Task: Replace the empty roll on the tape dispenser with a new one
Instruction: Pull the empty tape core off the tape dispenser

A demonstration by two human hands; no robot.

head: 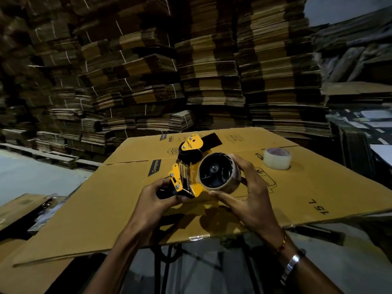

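Note:
I hold a yellow and black tape dispenser [186,164] above a flattened cardboard sheet [118,209]. My left hand [158,196] grips its black handle from below. My right hand [248,187] wraps around the roll [219,172] sitting on the dispenser's black hub; this roll looks like a thin brown core with little or no tape on it. A full roll of clear tape [277,158] lies flat on the cardboard to the right, a little beyond my right hand.
The cardboard sheet rests on a dark metal frame [169,257] over a grey floor. Tall stacks of bundled flat cartons [191,71] fill the background. More cardboard lies at the lower left [19,206]. Shelving with papers stands at the right [364,132].

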